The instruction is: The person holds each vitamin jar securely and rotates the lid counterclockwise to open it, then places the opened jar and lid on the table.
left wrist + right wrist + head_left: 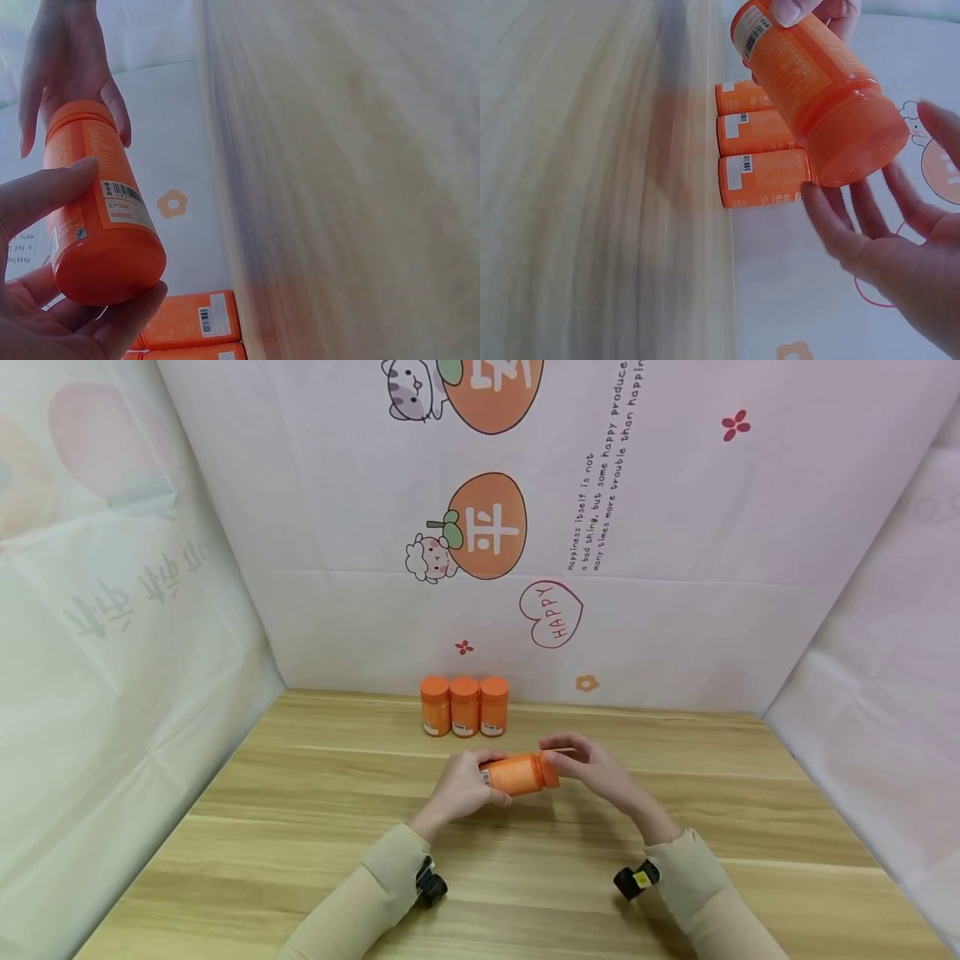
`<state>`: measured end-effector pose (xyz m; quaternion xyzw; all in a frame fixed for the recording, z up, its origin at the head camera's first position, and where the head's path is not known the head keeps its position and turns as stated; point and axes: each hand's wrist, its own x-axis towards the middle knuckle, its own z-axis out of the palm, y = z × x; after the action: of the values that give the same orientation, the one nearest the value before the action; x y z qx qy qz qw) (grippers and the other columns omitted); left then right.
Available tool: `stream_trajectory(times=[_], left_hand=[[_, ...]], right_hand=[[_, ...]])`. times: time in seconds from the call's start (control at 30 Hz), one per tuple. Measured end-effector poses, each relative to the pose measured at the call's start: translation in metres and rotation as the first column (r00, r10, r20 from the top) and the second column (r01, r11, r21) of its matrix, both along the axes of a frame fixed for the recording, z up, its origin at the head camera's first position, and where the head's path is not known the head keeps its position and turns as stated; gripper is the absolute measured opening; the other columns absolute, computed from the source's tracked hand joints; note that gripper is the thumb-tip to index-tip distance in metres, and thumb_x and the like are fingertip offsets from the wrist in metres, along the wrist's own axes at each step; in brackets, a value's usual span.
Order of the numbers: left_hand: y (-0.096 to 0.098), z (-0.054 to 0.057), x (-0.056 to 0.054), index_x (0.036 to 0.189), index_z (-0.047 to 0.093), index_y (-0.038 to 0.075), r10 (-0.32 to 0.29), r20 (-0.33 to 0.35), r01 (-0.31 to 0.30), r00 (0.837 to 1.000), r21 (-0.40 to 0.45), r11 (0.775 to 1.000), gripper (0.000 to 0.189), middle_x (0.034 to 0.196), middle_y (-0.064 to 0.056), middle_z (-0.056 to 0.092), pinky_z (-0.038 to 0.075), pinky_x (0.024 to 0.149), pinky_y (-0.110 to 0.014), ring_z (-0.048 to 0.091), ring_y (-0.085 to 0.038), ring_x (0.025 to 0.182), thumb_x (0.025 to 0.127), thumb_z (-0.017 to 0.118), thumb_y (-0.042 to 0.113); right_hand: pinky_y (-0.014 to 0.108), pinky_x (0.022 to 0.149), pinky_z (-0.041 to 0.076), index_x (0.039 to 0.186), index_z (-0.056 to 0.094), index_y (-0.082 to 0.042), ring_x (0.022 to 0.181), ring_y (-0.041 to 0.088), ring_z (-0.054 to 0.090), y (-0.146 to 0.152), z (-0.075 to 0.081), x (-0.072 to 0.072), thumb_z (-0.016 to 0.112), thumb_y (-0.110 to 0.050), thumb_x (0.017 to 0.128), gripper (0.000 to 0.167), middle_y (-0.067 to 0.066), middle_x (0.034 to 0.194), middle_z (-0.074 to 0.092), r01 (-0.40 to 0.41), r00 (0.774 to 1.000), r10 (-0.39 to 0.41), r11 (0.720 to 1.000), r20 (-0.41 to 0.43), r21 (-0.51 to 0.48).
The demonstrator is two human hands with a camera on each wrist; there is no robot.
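Orange plastic is filling the left hand (459, 785): its thumb and fingers are clamping the tilted bottle (516, 775) near the base, above the wooden table (525, 893). At the far end from that grip, the cap (859, 142) is pointing toward the right hand (600, 772), whose thumb and fingers are curving around it, apart from each other; whether a fingertip is touching the cap, I cannot tell. Just beyond the left hand, three orange bottles (464, 714) are standing upright in a row, in front of the printed backdrop (360, 635). Nearer the person than the grip, beige sleeves (352, 906) are covering both forearms.
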<state>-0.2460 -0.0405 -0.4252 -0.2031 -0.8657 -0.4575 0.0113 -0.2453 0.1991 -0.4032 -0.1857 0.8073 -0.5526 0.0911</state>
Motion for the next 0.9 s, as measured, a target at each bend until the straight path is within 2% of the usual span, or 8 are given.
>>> stream_trajectory(times=[0.27,0.5,0.77,0.9], left_hand=[[0.0005,-0.0008,-0.0004,0.113,0.068,0.012,-0.004,-0.011,0.004,1.000,-0.013,1.000,0.057,0.106,-0.002,0.069,0.046,0.080,-0.033,0.058,-0.014,0.088,0.059,0.086,0.012],[0.0008,0.0014,0.0011,0.112,0.068,0.011,-0.019,-0.012,0.019,1.000,-0.004,1.000,0.057,0.105,-0.003,0.069,0.047,0.079,-0.035,0.058,-0.016,0.087,0.058,0.087,0.011],[0.0010,0.0029,0.0020,0.111,0.069,0.012,-0.016,-0.005,0.016,1.000,-0.005,1.000,0.056,0.104,-0.004,0.069,0.047,0.078,-0.035,0.058,-0.016,0.087,0.057,0.087,0.010],[0.0007,0.0038,0.0029,0.112,0.068,0.012,-0.011,0.001,0.011,1.000,-0.008,1.000,0.057,0.105,-0.003,0.069,0.047,0.079,-0.035,0.058,-0.016,0.087,0.058,0.087,0.010]], right_hand=[[0.046,0.088,0.051,0.130,0.052,-0.004,0.110,0.027,0.058,-0.0027,0.0073,-0.0030,0.054,-0.047,0.093,0.057,0.016,0.125,0.056,0.016,0.993,-0.030,0.991,0.110,0.133],[0.044,0.081,0.054,0.124,0.055,-0.001,0.095,0.022,0.064,-0.0034,0.0075,-0.0061,0.052,-0.049,0.093,0.058,0.015,0.114,0.061,-0.021,0.982,-0.023,0.973,0.187,0.230],[0.044,0.080,0.054,0.125,0.053,0.004,0.092,0.024,0.064,-0.0026,0.0083,-0.0056,0.053,-0.049,0.093,0.062,0.016,0.111,0.060,-0.021,0.974,-0.030,0.975,0.224,0.222],[0.044,0.080,0.054,0.125,0.052,0.005,0.093,0.030,0.065,-0.0029,0.0090,-0.0051,0.055,-0.046,0.092,0.061,0.017,0.108,0.061,-0.019,0.970,-0.028,0.981,0.240,0.193]])
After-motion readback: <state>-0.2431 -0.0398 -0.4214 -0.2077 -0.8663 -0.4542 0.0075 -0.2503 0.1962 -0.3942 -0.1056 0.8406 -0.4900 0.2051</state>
